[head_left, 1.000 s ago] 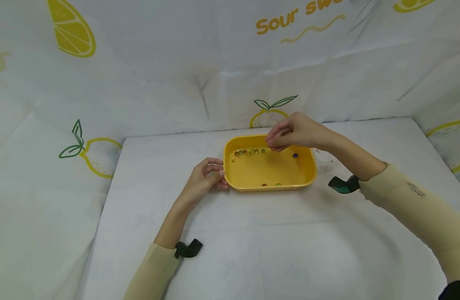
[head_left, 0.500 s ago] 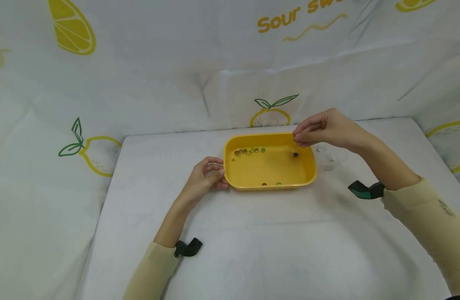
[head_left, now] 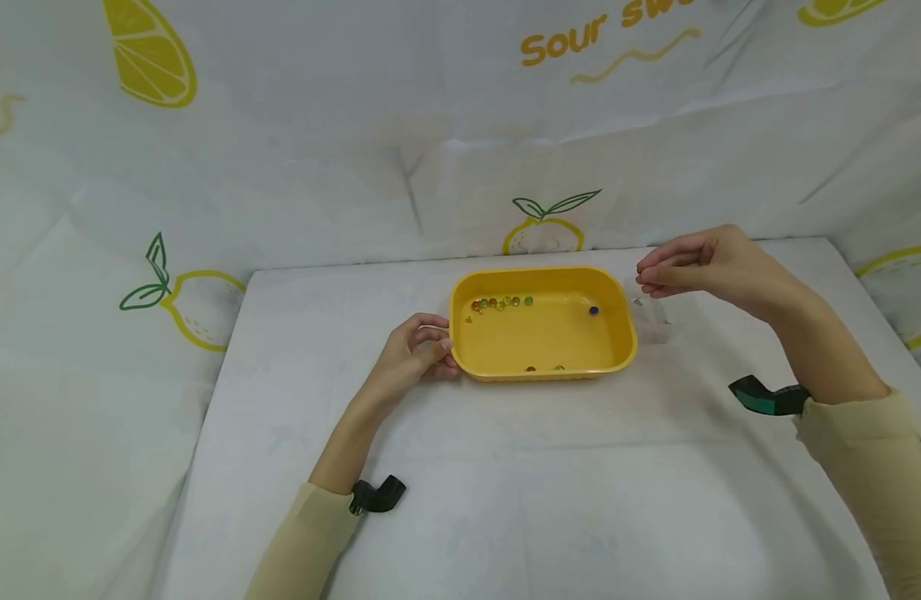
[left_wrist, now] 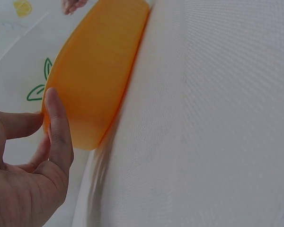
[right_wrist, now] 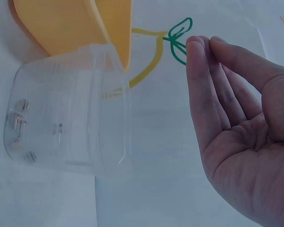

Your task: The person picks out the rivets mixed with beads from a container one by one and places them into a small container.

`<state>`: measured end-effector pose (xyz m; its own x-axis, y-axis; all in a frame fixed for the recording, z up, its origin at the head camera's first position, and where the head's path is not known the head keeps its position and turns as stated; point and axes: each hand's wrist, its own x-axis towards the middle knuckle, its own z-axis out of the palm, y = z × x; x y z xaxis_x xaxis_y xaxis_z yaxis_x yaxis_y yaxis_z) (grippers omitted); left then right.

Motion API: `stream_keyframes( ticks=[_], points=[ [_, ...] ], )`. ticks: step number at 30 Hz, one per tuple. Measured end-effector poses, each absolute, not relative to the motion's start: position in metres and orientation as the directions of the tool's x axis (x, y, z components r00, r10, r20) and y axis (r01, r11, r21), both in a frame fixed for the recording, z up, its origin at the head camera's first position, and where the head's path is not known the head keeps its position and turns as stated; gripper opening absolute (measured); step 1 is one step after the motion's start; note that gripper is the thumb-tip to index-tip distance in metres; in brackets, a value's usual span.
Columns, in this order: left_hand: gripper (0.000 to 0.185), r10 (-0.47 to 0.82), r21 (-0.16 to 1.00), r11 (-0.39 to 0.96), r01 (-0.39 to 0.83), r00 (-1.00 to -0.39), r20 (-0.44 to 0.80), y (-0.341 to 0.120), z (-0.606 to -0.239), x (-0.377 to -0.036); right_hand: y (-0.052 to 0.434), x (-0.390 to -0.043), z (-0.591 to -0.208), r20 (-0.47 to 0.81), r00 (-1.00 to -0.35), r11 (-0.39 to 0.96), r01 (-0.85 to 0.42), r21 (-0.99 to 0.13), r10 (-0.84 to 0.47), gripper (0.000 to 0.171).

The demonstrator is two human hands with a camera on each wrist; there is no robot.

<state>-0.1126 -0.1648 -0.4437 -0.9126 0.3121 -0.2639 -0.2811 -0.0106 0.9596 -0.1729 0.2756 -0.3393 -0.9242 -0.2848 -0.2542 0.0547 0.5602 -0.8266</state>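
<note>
On the table stands a yellow plastic tray [head_left: 535, 346] with low walls. Several small glossy beads [head_left: 508, 301] lie along its back left, in amber and green, with a blue bead [head_left: 593, 310] at the right. My left hand [head_left: 413, 348] grips the tray's left end; in the left wrist view, fingers and thumb pinch its rim. My right hand [head_left: 700, 265] is raised just right of the tray, thumb and fingertips pinched together. A tiny reddish bead seems to show at the fingertips, mostly hidden. Beside that hand is a clear plastic container [right_wrist: 71, 113] with several small shiny pieces inside.
The container stands against the tray's right side, its see-through walls hard to make out from the head. A white cloth [head_left: 445, 467] covers the table. Behind hangs a white sheet [head_left: 317, 150] printed with lemons.
My right hand has moved from over the tray's back middle to the right, past its right edge, above the clear container. The left hand and the tray have stayed put.
</note>
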Motion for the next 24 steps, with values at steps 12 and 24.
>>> stream_keyframes(
  ticks=[12, 24],
  points=[
    [0.036, 0.313, 0.959, -0.018, -0.283, -0.913, -0.263, -0.165, -0.446, -0.114, 0.301, -0.166, -0.347, -0.276, -0.933, 0.587, 0.093, -0.804, -0.230, 0.031],
    [0.036, 0.313, 0.960, -0.015, -0.278, -0.913, -0.260, -0.165, -0.447, -0.114, 0.312, -0.165, -0.355, -0.275, -0.932, 0.591, 0.086, -0.802, -0.236, 0.031]
  ],
)
